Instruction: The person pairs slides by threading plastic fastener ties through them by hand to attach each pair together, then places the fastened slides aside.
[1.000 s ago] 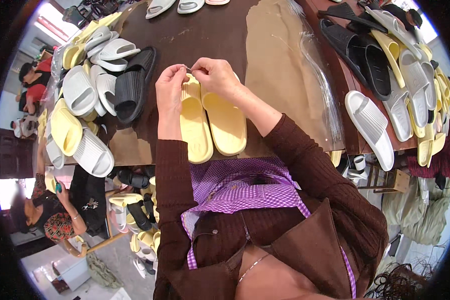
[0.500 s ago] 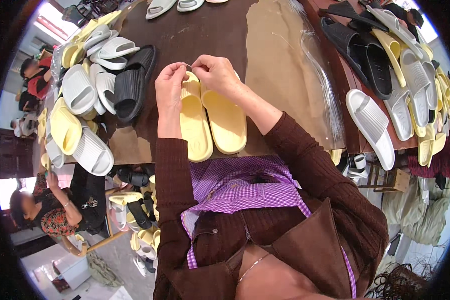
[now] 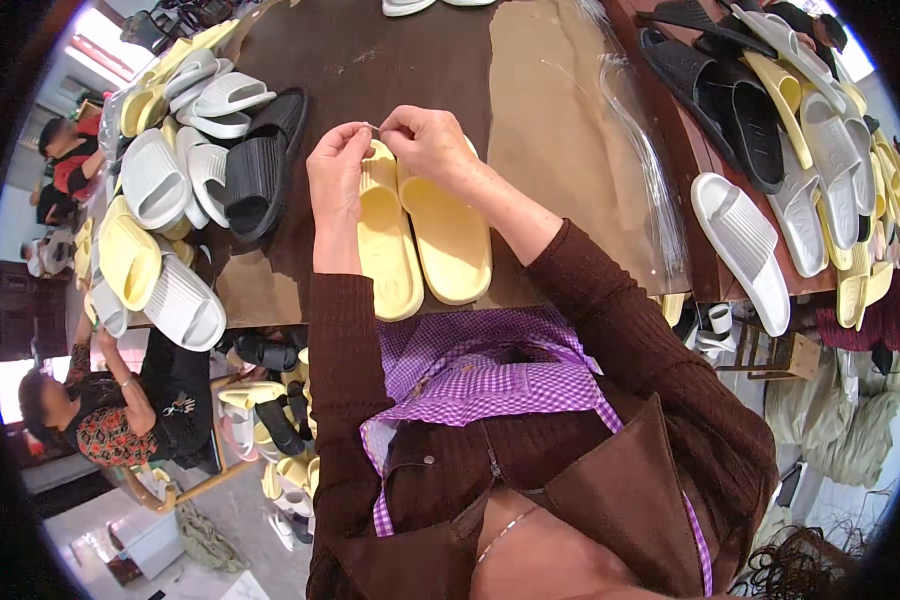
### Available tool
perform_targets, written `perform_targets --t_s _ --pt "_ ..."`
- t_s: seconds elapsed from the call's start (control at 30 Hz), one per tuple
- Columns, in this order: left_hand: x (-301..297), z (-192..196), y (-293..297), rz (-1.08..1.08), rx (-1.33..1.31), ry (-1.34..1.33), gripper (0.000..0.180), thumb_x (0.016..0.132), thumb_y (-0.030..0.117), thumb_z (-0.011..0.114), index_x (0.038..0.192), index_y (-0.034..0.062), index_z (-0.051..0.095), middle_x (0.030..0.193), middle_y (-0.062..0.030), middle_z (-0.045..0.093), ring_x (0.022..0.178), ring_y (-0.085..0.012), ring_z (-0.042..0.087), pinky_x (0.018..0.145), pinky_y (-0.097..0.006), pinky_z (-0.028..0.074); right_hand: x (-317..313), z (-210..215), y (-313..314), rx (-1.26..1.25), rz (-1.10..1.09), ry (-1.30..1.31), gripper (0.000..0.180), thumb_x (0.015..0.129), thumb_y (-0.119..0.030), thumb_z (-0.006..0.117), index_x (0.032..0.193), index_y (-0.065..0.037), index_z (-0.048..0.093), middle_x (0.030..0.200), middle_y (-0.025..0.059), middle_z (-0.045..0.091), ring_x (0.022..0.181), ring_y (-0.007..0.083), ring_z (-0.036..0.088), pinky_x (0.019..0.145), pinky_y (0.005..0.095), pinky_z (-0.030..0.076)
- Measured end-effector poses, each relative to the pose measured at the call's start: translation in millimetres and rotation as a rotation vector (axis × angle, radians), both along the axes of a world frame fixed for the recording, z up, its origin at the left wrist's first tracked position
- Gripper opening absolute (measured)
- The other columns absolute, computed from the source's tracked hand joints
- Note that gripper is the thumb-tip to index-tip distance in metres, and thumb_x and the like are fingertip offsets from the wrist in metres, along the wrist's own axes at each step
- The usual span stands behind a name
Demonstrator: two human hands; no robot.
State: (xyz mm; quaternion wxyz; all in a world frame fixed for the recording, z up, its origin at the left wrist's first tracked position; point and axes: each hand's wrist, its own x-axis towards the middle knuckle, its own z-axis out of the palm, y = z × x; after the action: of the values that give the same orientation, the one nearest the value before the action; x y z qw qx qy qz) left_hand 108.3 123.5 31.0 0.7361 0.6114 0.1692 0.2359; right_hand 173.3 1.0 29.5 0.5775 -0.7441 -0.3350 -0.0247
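A pair of pale yellow slide slippers [image 3: 448,245] lies side by side on the brown table, toes away from me. At their far end my left hand [image 3: 338,165] and my right hand [image 3: 428,145] meet, both closed in a pinch. A short thin strand [image 3: 373,127] shows between the fingertips; its ends are hidden by the fingers. The right hand rests over the toe strap of the right slipper, and the left hand is beside the strap of the left one.
Left of my hands is a pile of grey, yellow and black slippers [image 3: 157,178]. A bundle of clear plastic strands [image 3: 650,170] lies on brown paper [image 3: 555,150] to the right. More slippers [image 3: 740,245] are heaped at the far right. A person [image 3: 115,410] sits at the lower left.
Both hands keep their pinch above the slippers, almost unmoved. White slippers at the far table edge have shifted right and farther out of view. The person at lower left has moved their arms.
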Motion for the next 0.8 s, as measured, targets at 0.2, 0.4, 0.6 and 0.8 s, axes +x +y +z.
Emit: perform_targets --t_s 0.2,0.4,0.6,0.8 --pt "2.2 0.1 1.4 -0.034 -0.009 0.038 0.009 0.08 0.006 0.062 0.088 0.0009 0.063 0.079 -0.0003 0.06 0.067 -0.0068 0.051 0.06 -0.019 0.041 0.0 -1.4 0.6 0.027 0.011 -0.003 0.012 0.08 -0.011 0.057 0.084 -0.002 0.063 0.065 0.0107 0.061 0.059 0.0139 0.057 0.057 0.0282 0.047" --pt "-0.3 -1.1 9.2 -0.105 -0.078 0.025 0.009 0.08 0.004 0.064 0.089 0.004 0.063 0.078 0.0005 0.062 0.065 -0.0065 0.053 0.06 -0.019 0.042 -1.8 -1.3 1.4 0.037 0.041 -0.012 0.012 0.08 -0.011 0.057 0.085 -0.002 0.062 0.065 0.0106 0.061 0.059 0.0147 0.057 0.057 0.0284 0.046" --pt "-2.2 -0.2 11.9 -0.142 -0.125 0.048 0.009 0.078 0.004 0.064 0.087 0.0021 0.064 0.076 -0.0005 0.061 0.065 -0.0061 0.051 0.059 -0.018 0.042 -2.2 -0.2 0.0 0.012 0.034 -0.021 0.011 0.08 -0.01 0.056 0.085 -0.002 0.062 0.065 0.0102 0.06 0.058 0.0151 0.056 0.057 0.0283 0.046" --pt "-0.6 -0.9 24.5 -0.235 -0.196 0.067 0.009 0.076 0.003 0.066 0.085 0.003 0.064 0.075 -0.0008 0.062 0.063 -0.0064 0.053 0.058 -0.018 0.042 -2.3 -3.9 1.5 0.031 0.054 -0.065 0.01 0.08 -0.009 0.055 0.084 -0.001 0.061 0.064 0.01 0.059 0.058 0.0146 0.056 0.056 0.0282 0.045"
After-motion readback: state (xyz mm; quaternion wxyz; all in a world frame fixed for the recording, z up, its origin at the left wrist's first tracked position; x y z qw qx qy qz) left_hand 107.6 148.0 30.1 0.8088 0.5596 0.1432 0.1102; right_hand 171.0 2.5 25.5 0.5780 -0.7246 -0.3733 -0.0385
